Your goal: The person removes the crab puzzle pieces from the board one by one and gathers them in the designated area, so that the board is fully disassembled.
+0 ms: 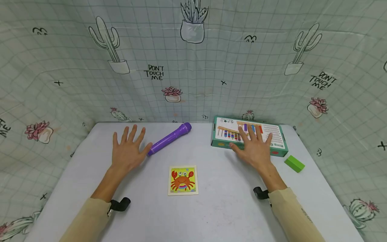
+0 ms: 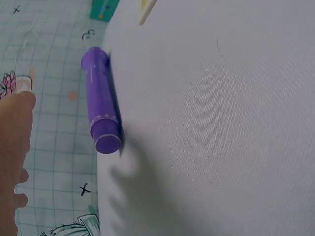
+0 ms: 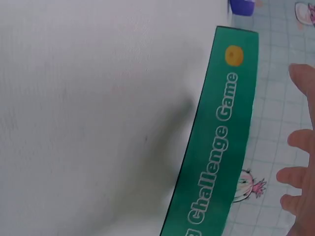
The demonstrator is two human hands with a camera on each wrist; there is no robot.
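My left hand [image 1: 128, 153], fingers straight and spread, hovers over the table's left side with nothing in it. Its thumb tip overlaps the lower end of a purple microphone-shaped tube [image 1: 170, 138] in the head view; the left wrist view has this tube lying apart from the hand. With fingers likewise spread, my right hand [image 1: 255, 151] hangs over a green game box [image 1: 218, 143] and hides part of its printed top. The box's long side, lettered "Challenge Game", faces the right wrist camera. Between the hands, nearer to me, lies a square crab picture puzzle [image 1: 182, 180].
A bright green block [image 1: 294, 163] lies right of the box, near the right edge of the white table [image 1: 211, 215]. Behind and at both sides hangs a checked cloth [image 1: 193, 60] printed with cacti. A black wrist mount [image 1: 121, 204] sits at each sleeve.
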